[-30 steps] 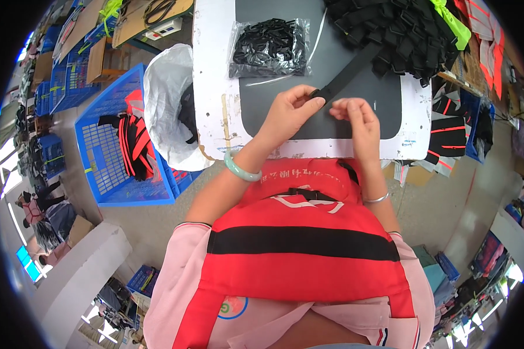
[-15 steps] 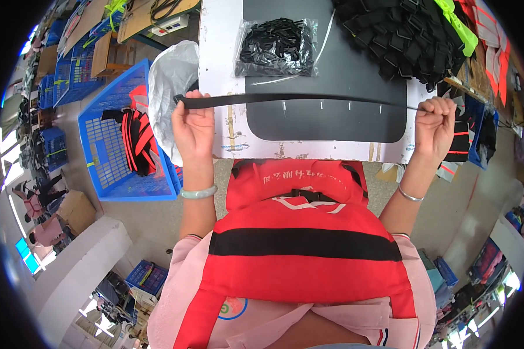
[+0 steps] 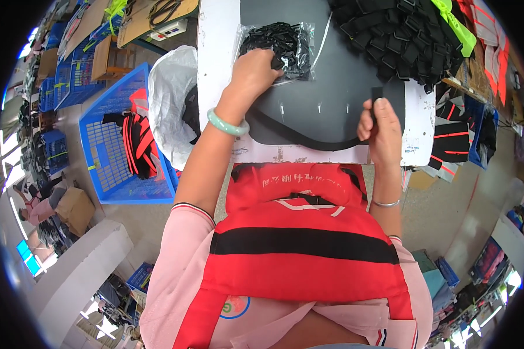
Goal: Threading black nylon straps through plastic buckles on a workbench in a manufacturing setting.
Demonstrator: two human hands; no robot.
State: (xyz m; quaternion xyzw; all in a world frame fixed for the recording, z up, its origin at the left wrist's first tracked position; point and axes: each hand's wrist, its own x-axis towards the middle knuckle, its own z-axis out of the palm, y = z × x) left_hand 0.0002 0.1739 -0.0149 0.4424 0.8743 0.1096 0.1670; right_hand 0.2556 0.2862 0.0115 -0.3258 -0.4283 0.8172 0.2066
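My left hand [image 3: 254, 71] is at a clear plastic bag [image 3: 310, 36] of small black plastic buckles [image 3: 273, 35], its fingers curled in by the near side. A dark piece shows by the fingertips, but what they pinch is partly hidden. My right hand [image 3: 384, 129] grips a black webbing strap [image 3: 317, 143] near one end, and a short tip stands up past the thumb. From there the strap sags leftward in a curve over the table's near part, toward my left wrist. Where its other end lies is hidden behind my left hand and forearm.
The white table [image 3: 420, 136] has a dark grey mat [image 3: 332, 75]. A large heap of black straps with buckles [image 3: 404, 41] fills its far right. At left stand a white sack [image 3: 172, 104] and a blue basket [image 3: 108, 145] with red-and-black straps.
The strap was stretched taut between both hands and now hangs slack from my right hand. My left hand has gone forward and right to the bag; my right hand has moved left.
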